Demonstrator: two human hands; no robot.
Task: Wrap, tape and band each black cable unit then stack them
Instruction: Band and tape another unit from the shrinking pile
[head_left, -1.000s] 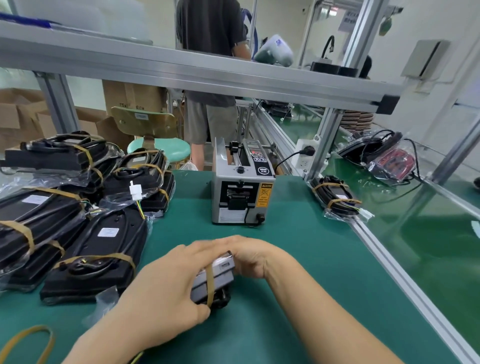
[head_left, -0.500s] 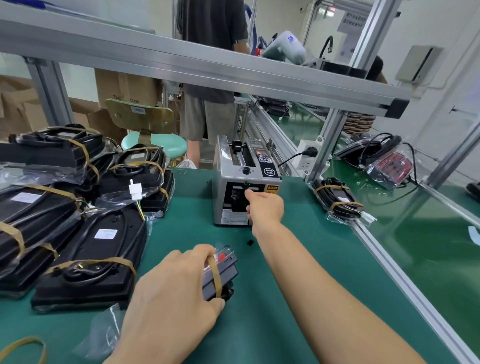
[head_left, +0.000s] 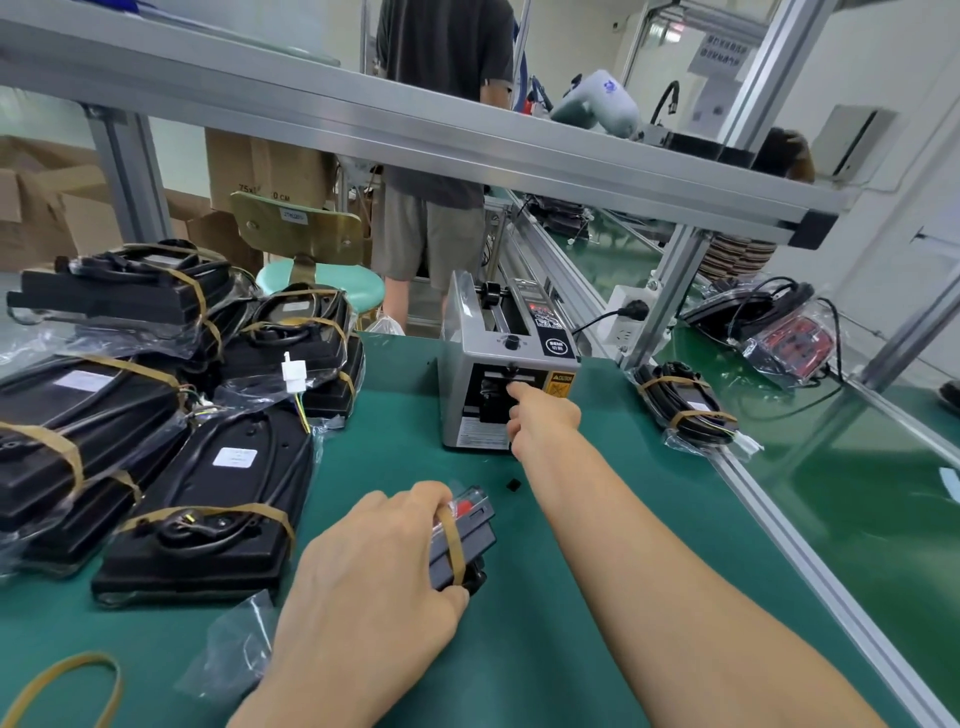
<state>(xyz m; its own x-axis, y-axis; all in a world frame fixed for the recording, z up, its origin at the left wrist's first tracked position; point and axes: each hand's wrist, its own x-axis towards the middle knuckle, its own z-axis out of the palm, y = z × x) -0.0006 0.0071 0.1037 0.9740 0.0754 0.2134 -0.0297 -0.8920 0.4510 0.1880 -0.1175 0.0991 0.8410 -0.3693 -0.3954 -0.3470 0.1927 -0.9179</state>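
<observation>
One small black banded cable unit (head_left: 462, 540) on green mat (head_left: 571, 597), clamped under left hand (head_left: 374, 577). Right hand (head_left: 543, 418) at grey tape dispenser (head_left: 498, 364) mouth, fingers curled; whether pinching tape, cannot tell. Risk: tape folding onto itself if pulled crooked; unit sliding one-handed.

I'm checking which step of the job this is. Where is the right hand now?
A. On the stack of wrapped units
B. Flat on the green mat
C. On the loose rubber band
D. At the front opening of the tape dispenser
D: the right hand reaches to the front slot of the tape dispenser, while the left hand holds the banded unit.
</observation>
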